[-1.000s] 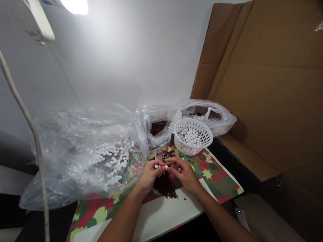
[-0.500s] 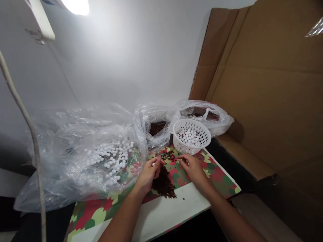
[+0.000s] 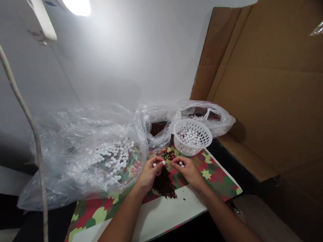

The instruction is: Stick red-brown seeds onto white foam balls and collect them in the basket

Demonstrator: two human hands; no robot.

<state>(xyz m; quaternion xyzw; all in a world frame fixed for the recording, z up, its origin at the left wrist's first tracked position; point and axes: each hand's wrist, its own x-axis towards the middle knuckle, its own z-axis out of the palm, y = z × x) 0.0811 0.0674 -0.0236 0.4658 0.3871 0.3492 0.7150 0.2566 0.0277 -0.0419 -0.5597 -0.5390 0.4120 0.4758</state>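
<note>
My left hand [image 3: 148,175] is closed, pinching small white balls [image 3: 163,162] at the thumb and fingertips. Opposite it, my right hand [image 3: 190,173] has its fingers curled round a couple of white balls [image 3: 181,163], its fingertips close to the left hand's. Under and between them lies a pile of small dark brown pieces [image 3: 165,188], partly covered by my left hand. A smaller scatter of dark pieces [image 3: 168,155] sits just beyond. Behind my right hand stands a white slotted basket [image 3: 188,150] with many white balls inside.
To the left spreads a large clear plastic bag [image 3: 75,181] with many white balls. Another bag [image 3: 161,139] behind holds brown pieces, and a third [image 3: 225,121] holds white balls. A patterned sheet [image 3: 98,215] covers the table. Cardboard [image 3: 267,84] rises at right; a cable [image 3: 32,124] hangs at left.
My right hand has moved slightly left towards my left hand, and white balls now show in its fingers. A ball has come into view at my left fingertips.
</note>
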